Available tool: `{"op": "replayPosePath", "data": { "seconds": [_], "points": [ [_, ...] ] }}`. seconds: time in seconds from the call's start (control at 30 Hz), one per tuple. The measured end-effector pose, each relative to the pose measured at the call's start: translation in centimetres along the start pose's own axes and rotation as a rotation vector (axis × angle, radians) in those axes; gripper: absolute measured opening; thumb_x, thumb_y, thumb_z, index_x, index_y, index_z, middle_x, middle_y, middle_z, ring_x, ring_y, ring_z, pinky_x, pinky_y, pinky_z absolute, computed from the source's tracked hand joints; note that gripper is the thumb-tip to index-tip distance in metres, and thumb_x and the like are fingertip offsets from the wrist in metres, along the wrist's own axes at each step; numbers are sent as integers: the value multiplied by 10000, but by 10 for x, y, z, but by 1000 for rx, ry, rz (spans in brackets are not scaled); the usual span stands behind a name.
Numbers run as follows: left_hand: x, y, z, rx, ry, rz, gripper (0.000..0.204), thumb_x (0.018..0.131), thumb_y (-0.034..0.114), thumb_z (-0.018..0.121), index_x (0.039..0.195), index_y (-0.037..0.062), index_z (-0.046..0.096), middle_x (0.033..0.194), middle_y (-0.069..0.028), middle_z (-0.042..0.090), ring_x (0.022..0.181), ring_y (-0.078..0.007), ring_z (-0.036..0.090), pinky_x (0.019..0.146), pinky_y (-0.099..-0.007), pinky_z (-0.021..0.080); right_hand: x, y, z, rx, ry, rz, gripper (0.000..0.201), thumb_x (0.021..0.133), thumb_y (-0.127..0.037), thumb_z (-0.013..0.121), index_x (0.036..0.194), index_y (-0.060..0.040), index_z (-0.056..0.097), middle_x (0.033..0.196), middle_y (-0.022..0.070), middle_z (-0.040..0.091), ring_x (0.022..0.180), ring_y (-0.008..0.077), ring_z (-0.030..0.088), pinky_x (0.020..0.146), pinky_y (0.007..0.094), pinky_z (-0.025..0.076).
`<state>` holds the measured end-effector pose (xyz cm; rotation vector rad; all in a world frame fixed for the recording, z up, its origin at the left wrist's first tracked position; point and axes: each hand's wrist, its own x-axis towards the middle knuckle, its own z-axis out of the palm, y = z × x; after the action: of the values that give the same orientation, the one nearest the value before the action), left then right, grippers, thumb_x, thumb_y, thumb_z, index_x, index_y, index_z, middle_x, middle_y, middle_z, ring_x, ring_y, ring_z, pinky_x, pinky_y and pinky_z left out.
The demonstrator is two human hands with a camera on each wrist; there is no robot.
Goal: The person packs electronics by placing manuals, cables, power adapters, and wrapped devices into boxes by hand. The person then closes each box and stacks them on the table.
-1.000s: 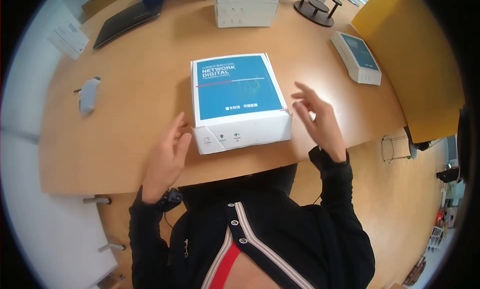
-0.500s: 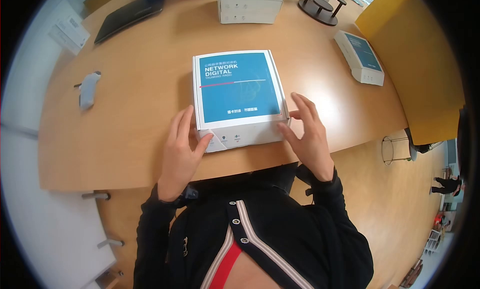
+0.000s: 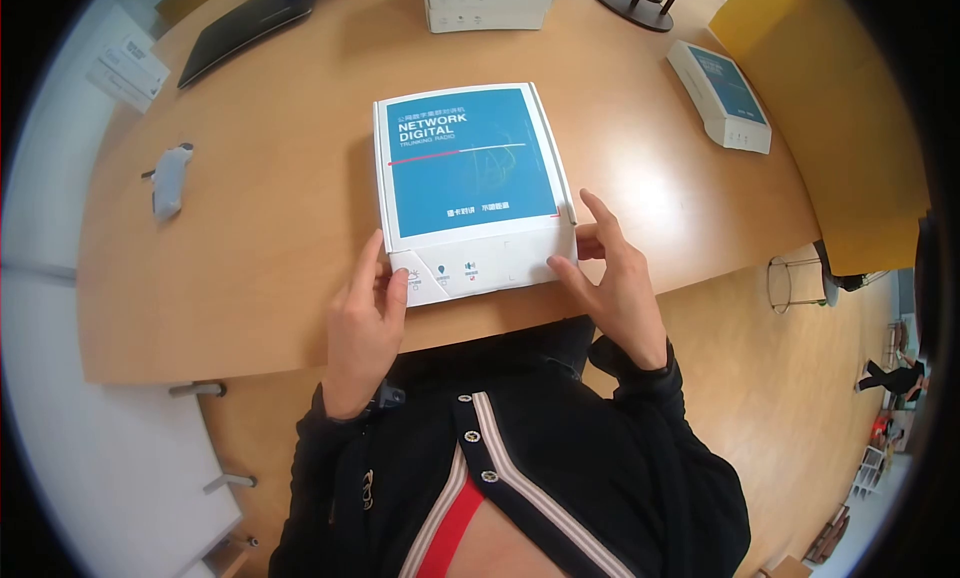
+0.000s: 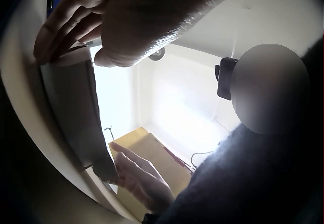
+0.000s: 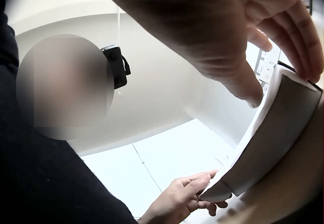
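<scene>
In came the left grip (image 3: 362, 336) and right grip (image 3: 624, 290), from just off the box (image 3: 470, 168) to its near corners! Both were half spread, thumbs at the front face, fingers along the sides, right forefinger raised; how firmly they pressed was hard to judge. The box lay blue face up, near the tabletop's (image 3: 260, 218) near edge.

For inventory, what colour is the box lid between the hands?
The radio-box lid is blue, edged white; best in head view.
</scene>
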<state>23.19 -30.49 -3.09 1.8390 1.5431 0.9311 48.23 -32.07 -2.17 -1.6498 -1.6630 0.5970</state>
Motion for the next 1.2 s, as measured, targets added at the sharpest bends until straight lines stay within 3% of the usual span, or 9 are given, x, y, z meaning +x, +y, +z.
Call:
{"op": "replayPosePath", "data": {
  "seconds": [0.2,0.4,0.47,0.57,0.67,0.7,0.8,0.93,1.2],
  "points": [
    [4,-10,0,35,7,83,463,866,98,585,1280,-39,429,829,-169,621,714,-248,636,631,-329,497,3,13,-3,1,-96,-61,674,784,-135,698,1347,-39,341,961,149,601,843,271,618,752,353,505],
    [29,-10,-15,199,-106,188,742,770,99,686,1387,23,283,1118,-216,533,971,-336,565,804,-385,467,32,19,-13,-200,-155,-290,710,741,-114,704,1349,-63,342,1116,191,539,867,341,607,741,370,506],
    [48,-7,-21,270,-256,403,820,742,112,710,1414,70,243,1195,-227,457,1034,-376,505,853,-407,440,47,23,-15,-215,-189,-414,713,736,-111,701,1349,-62,341,1145,203,524,875,359,603,736,378,508],
    [64,-18,-16,269,-409,361,819,743,123,712,1418,89,249,1153,-221,454,1004,-379,504,843,-405,443,55,33,-16,-270,-284,-482,683,762,-38,669,1351,-24,325,1171,226,528,943,388,587,817,388,493],
    [67,-23,-16,293,-391,430,822,743,134,713,1420,91,249,1106,-212,463,973,-381,507,836,-410,442,64,38,-20,-131,-367,-445,665,795,-122,668,1351,-19,319,1168,212,519,860,337,625,734,357,526],
    [67,-26,-15,291,-395,421,802,753,131,709,1417,93,261,1131,-214,457,985,-368,508,836,-403,443,65,34,-26,11,-474,-213,656,829,-199,646,1365,-32,306,1184,214,516,979,345,585,828,380,492],
    [74,-35,-16,178,-333,441,781,760,125,709,1410,89,277,1151,-209,456,1015,-363,505,855,-391,442,76,44,-9,-141,-240,-473,667,849,-257,616,1380,-40,276,1178,224,523,1120,368,489,933,415,416],
    [89,-35,-13,-30,-343,251,760,766,105,701,1404,83,288,1230,-209,433,1108,-360,480,909,-376,429,112,53,11,-230,-343,-529,625,874,-284,566,1370,-37,278,1180,226,526,1205,379,394,989,432,349],
    [190,-106,-30,77,100,349,714,716,28,692,1351,25,364,1347,-231,356,1210,-360,424,978,-358,394,247,32,107,81,-284,-365,389,887,-180,533,1232,-29,434,932,172,627,867,344,595,737,414,475]
  ]
}}
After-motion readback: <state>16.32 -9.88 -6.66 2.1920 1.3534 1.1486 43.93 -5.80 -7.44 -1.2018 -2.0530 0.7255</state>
